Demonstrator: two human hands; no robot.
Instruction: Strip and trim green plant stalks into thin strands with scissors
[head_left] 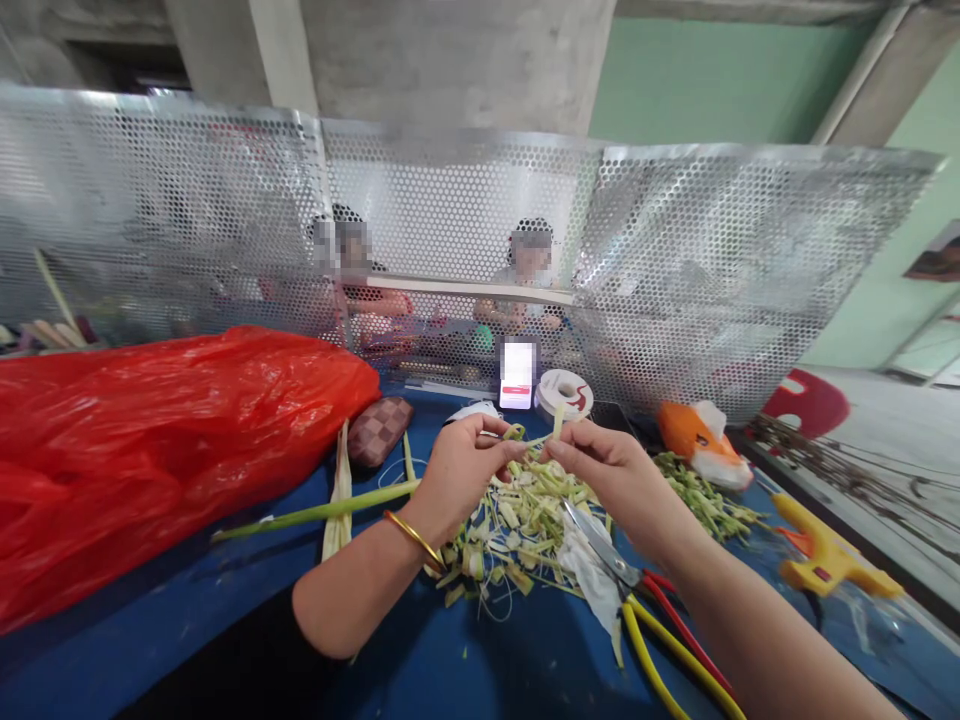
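My left hand [459,462] and my right hand [604,465] meet above the blue table [465,660], both pinched on a thin green leaf strip [534,436] that is bent into a small loop between the fingertips. A gold bangle [414,536] rings my left wrist. Under the hands lies a heap of cut green and pale leaf scraps [517,530]. A long green leaf stalk [315,512] stretches to the left of my left hand.
A big red plastic bag [150,440] fills the left. Scissors [600,545], red- and yellow-handled pliers [667,630], a yellow glue gun [825,555], a white tape roll [564,392], a checkered pouch [379,430] and an orange object [697,432] lie around. Two people sit behind a perforated metal screen [675,250].
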